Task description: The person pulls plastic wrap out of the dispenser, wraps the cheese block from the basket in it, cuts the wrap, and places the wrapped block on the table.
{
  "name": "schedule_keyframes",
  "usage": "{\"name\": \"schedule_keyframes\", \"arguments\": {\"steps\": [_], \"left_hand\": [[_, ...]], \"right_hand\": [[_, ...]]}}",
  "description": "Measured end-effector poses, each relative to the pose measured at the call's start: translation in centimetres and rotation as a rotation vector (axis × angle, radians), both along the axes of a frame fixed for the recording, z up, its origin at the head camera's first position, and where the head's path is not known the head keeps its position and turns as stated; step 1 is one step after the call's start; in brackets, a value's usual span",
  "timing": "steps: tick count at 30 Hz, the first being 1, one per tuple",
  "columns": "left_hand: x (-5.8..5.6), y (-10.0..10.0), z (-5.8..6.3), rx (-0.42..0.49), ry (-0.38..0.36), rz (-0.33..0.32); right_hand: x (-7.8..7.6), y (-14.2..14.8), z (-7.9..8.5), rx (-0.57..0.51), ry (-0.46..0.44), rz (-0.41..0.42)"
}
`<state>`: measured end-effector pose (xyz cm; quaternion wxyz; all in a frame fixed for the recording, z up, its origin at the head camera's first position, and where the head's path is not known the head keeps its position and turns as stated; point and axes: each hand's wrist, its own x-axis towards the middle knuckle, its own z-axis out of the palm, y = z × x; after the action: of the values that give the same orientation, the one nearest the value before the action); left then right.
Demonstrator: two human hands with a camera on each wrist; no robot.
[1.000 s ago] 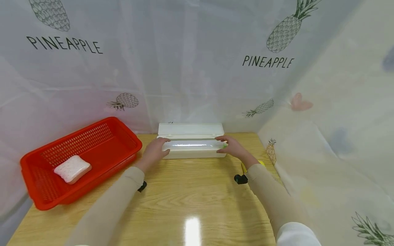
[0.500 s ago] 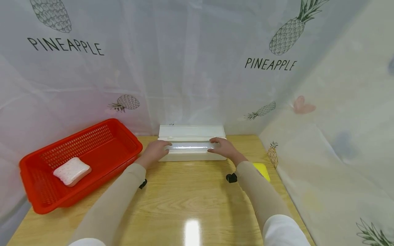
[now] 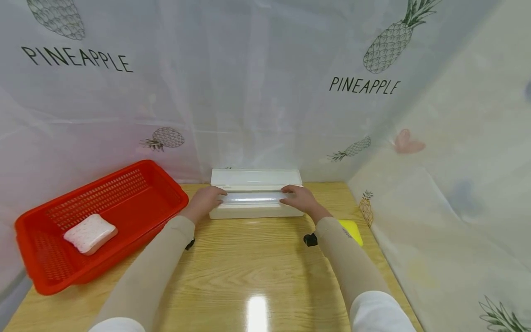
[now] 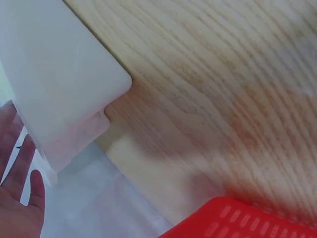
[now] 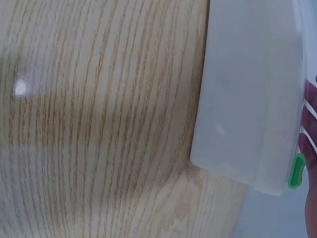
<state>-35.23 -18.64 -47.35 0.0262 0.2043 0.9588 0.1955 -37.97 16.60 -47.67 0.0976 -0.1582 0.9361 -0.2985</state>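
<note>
A long white cling film dispenser (image 3: 257, 212) lies at the back of the table, its lid (image 3: 255, 176) raised. The shiny film roll (image 3: 252, 197) shows inside. At the left end, my left hand (image 3: 206, 200) reaches over the box, fingers and thumb apart at the film. In the left wrist view its fingers look spread behind the dispenser (image 4: 64, 84). My right hand (image 3: 301, 199) is over the right part of the roll, thumb in front and fingers behind; its fingertips appear to touch the film. A green tab (image 5: 296, 171) shows at the dispenser's end, near the right fingers.
A red plastic basket (image 3: 163, 177) stands at the left, holding a white wrapped block (image 3: 91, 233). A yellow object (image 3: 351, 230) lies beside the right forearm, partly hidden by it. A pineapple-print curtain (image 3: 257, 92) hangs right behind the dispenser.
My right hand has moved left along the roll from the dispenser's right end, uncovering more of the yellow object. The left hand has stayed at the left end. The lid remains up.
</note>
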Motion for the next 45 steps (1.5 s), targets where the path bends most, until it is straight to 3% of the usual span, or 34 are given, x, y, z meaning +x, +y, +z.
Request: {"name": "schedule_keyframes", "arguments": {"steps": [6, 10, 15, 21, 24, 31, 38, 45], "left_hand": [[-0.1, -0.4, 0.2, -0.023, 0.064, -0.026], [-0.4, -0.7, -0.3, -0.031, 0.089, -0.029], [-0.8, -0.9, -1.0, 0.024, 0.171, -0.058], [-1.2, -1.1, -0.7, 0.106, 0.21, -0.076], [-1.5, -1.2, -0.3, 0.105, 0.166, -0.067], [-2.2, -1.1, 0.4, 0.125, -0.024, -0.018], [-3.0, -1.3, 0.6, 0.23, -0.165, -0.012], [-3.0, -1.5, 1.2, 0.311, -0.309, 0.011]], "right_hand": [[0.0, -0.4, -0.4, -0.001, 0.009, -0.013], [0.2, -0.8, -0.5, -0.007, -0.002, -0.028], [0.4, -0.9, -0.6, -0.05, -0.023, -0.043], [0.3, -0.8, -0.7, -0.142, -0.03, -0.041], [0.1, -0.9, -0.9, -0.154, -0.012, -0.037], [-0.2, -1.0, -1.1, -0.095, 0.037, -0.03], [-0.7, -0.1, -1.3, -0.032, 0.116, 0.008], [-1.1, 1.8, -1.0, 0.016, 0.164, -0.003]]}}
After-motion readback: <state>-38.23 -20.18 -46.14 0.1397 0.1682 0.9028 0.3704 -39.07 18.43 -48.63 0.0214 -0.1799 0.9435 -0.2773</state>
